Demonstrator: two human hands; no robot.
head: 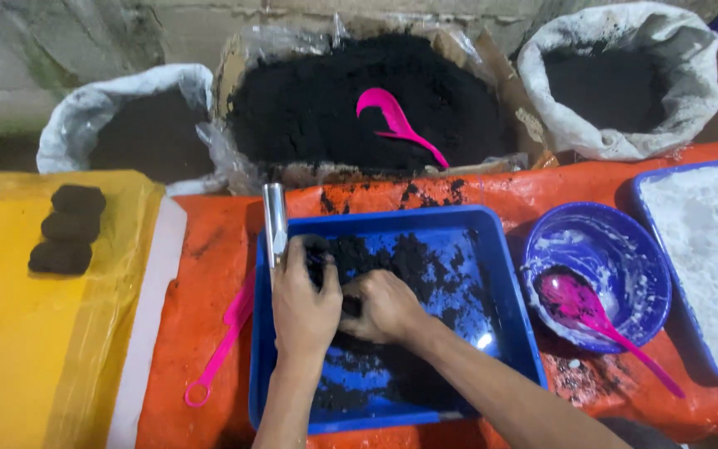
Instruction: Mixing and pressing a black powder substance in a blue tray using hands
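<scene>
Both hands down in blue tray (492, 274), centre of orange desk (209, 274). Left hand (305, 303) curled over black powder (409, 258) at tray's left wall, next to metal cylinder (275, 223) propped on tray's top-left rim. Right hand (386, 305) clenched on a clump of same powder, touching left hand.

Risks:
- Cylinder only leaning on rim; nudge from left wrist likely tips it off tray.
- Powder loose, piled toward tray's back edge; hard press may push it over onto desk.
- Tray floor looks wet; possible slip while pressing.

Containers, relative to tray:
- Behind: open bag of black powder with pink scoop (396, 123) in it.
- Behind-left and behind-right: white sacks (625, 125), dark fill.
- Right: blue bowl (641, 274), white residue, pink spoon (592, 312) inside.
- Far right: second tray (691, 324) of white powder.
- Far left: three dark pressed blocks (66, 229) on yellow sheet.
- Just left: pink tool (222, 349) on desk.
</scene>
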